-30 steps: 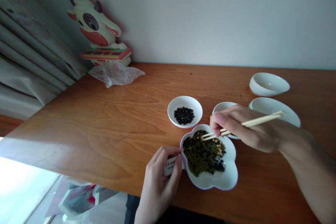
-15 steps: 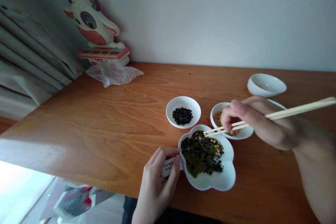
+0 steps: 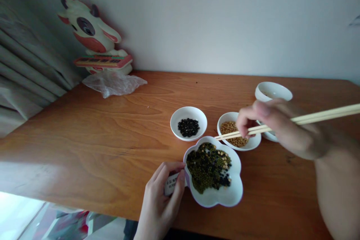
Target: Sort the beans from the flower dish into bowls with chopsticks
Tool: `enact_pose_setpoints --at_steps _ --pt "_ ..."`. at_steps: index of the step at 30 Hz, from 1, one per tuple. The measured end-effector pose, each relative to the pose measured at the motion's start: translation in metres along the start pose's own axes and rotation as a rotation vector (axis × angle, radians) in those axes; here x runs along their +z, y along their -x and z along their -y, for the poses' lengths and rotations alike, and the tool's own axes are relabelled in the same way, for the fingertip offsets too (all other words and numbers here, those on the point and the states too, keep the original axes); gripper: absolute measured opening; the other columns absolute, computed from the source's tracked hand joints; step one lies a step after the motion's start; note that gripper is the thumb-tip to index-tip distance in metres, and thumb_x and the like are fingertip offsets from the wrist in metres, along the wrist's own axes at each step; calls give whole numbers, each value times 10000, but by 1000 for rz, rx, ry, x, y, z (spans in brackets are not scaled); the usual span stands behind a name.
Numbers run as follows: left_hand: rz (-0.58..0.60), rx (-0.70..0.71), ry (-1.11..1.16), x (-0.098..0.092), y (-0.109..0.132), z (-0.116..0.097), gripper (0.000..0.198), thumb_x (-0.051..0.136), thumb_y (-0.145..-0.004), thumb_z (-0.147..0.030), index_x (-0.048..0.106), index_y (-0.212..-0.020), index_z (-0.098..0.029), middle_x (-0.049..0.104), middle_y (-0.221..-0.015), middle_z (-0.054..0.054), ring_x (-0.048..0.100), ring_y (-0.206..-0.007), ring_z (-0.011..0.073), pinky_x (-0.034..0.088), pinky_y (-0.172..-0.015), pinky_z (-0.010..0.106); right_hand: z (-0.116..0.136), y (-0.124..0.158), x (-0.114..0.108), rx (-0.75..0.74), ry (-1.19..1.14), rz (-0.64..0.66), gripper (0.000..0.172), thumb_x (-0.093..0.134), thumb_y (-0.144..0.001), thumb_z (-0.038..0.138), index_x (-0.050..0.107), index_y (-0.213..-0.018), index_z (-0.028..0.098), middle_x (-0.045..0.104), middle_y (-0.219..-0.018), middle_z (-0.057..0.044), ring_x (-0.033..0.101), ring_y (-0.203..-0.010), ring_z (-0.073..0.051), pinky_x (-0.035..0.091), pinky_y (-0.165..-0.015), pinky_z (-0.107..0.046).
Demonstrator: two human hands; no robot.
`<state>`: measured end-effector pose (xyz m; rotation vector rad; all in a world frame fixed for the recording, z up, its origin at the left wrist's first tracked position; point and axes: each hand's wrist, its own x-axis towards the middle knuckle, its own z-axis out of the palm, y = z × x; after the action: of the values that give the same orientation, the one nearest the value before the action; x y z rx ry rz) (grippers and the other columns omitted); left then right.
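Observation:
My left hand [image 3: 163, 195] is closed around the short labelled handle [image 3: 171, 183] of a white flower-shaped dish [image 3: 235, 191]. In the dish lies a mix of green beans [image 3: 201, 174], black beans [image 3: 225, 180] and a few yellow ones. A pair of light wooden chopsticks [image 3: 306, 119] is gripped in my right hand [image 3: 281, 127]. Their tips sit close together over the dish's far rim; whether a bean is pinched there, I cannot tell. Under my right fingers, a white bowl [image 3: 257, 142] holds yellow soybeans [image 3: 229, 127]. Left of it, another white bowl [image 3: 174, 129] contains black beans [image 3: 188, 127].
A white bowl [image 3: 274, 89] stands at the back right, and one more bowl [image 3: 271, 137] is mostly hidden behind my right hand. At the back left are a cow-shaped toy keyboard [image 3: 104, 60] and a crumpled plastic bag [image 3: 114, 84]. A wall [image 3: 210, 22] borders the wooden table [image 3: 112, 131].
My right hand has lifted the chopstick tips from the beans to the dish's far rim. My left hand keeps its hold on the handle. The whole view has shifted slightly.

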<state>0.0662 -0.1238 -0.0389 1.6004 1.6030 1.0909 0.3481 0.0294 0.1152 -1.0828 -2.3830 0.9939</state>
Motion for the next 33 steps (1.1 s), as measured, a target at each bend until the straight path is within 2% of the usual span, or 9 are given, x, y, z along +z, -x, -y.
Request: enact_pose_setpoints --at_steps 4,8,15,24,33 --pt "-10 -3 -1 1 1 -2 165 609 -1074 -345 724 -1139 -247 780 -1024 42 747 -893 198 583 -789 264 -2 -15 24 -54 26 147 638 290 -1121 628 683 -842 209 713 -781 -28 608 -680 -168 424 -677 -328" --pt "-3 -14 7 1 2 -2 169 609 -1072 -343 726 -1149 -248 784 -1037 42 752 -906 201 588 -805 269 -9 -21 35 -65 86 183 613 275 -1128 608 652 -844 217 668 -750 -7 573 -662 -160 388 -683 -324" --pt "5 -18 9 1 0 -3 174 608 -1070 -340 729 -1154 -247 786 -1050 45 753 -911 206 585 -802 273 -13 -21 38 -88 115 196 571 283 -1136 567 643 -867 216 666 -778 -7 575 -706 -167 374 -732 -335" --pt "23 -18 20 0 2 -1 163 601 -1083 -332 715 -1171 -256 766 -1045 23 729 -912 174 558 -811 250 -16 -24 41 -74 106 210 625 230 -1139 594 656 -875 221 673 -787 -12 585 -725 -172 392 -778 -347" --pt "16 -15 31 1 2 -2 160 595 -1087 -323 711 -1177 -259 764 -1049 20 728 -921 172 556 -818 256 -15 -23 43 -80 97 227 611 237 -1136 593 641 -853 232 648 -761 3 561 -690 -163 380 -721 -339"
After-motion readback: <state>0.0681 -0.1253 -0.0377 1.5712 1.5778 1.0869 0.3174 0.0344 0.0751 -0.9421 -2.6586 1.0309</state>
